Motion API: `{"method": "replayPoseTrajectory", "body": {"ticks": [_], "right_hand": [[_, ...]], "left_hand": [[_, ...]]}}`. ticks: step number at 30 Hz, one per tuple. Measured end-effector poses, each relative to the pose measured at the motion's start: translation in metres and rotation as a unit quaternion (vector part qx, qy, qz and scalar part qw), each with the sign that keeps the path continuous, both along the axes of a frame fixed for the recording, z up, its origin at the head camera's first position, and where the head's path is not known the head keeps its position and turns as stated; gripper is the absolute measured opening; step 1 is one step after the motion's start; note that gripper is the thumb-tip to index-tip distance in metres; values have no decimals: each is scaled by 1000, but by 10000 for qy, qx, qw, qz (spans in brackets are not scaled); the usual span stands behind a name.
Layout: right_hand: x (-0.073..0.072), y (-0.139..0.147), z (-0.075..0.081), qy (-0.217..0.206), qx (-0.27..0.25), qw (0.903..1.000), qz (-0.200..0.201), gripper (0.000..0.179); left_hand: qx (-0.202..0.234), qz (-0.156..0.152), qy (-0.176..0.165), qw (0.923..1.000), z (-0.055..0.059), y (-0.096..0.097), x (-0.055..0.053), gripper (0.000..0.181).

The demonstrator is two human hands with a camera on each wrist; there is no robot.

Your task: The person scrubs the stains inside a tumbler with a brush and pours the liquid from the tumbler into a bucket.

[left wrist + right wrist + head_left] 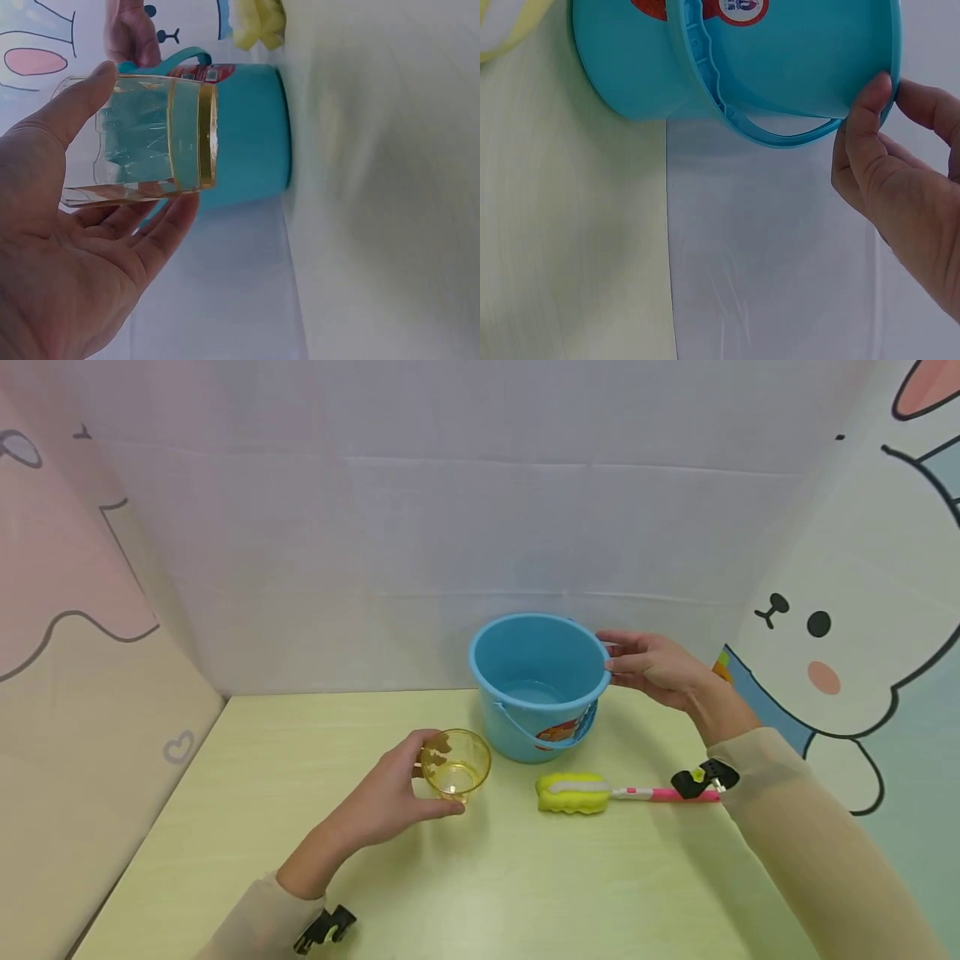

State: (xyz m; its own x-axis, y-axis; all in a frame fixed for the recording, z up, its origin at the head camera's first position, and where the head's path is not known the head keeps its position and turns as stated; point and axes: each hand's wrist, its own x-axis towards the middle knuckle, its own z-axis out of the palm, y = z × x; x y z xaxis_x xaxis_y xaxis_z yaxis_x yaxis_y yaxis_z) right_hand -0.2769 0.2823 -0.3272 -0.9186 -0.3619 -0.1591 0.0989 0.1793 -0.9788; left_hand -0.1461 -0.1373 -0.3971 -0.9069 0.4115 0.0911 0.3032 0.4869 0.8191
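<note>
My left hand (382,797) holds a clear yellow-tinted glass cup (455,763) between thumb and fingers, its mouth facing up. In the left wrist view, a gap separates the cup (142,139) from the tabletop. A light-blue plastic bucket (517,727) stands upright at the back of the table, its handle hanging down at the front. At the bucket's right side, my right hand (660,668) pinches the rim; the right wrist view shows fingertips (874,94) on it. Below the bucket lies a cup brush (573,793) with a yellow-green sponge head and a pink-and-white handle.
The pale wooden table (247,793) ends at a white cloth wall (337,568) behind the bucket. Printed panels with cartoon figures stand on both sides. A black buckle (705,778) on the right sleeve covers part of the brush handle.
</note>
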Motion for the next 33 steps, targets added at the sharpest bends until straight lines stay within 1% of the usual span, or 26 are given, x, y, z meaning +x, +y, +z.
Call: {"method": "replayPoseTrajectory", "body": {"ticks": [8, 12, 15, 19, 24, 33], "right_hand": [[-1, -2, 1, -33, 15, 10000, -15, 66], [0, -1, 2, -78, -16, 10000, -56, 68], [1, -1, 2, -85, -38, 9999, -80, 69], [2, 0, 2, -94, -62, 9999, -90, 69], [2, 1, 3, -121, -87, 9998, -106, 67], [3, 2, 3, -134, -110, 9998, -100, 68]], "left_hand": [[-201, 143, 386, 9990, 9, -13, -21, 90], [-259, 222, 535, 9980, 17, -16, -30, 92], [-313, 303, 580, 9974, 24, -18, -36, 94], [-365, 417, 553, 9969, 33, -19, -44, 97], [-385, 470, 595, 9964, 43, -19, -56, 98], [-528, 497, 855, 9937, 58, -18, -78, 94]]}}
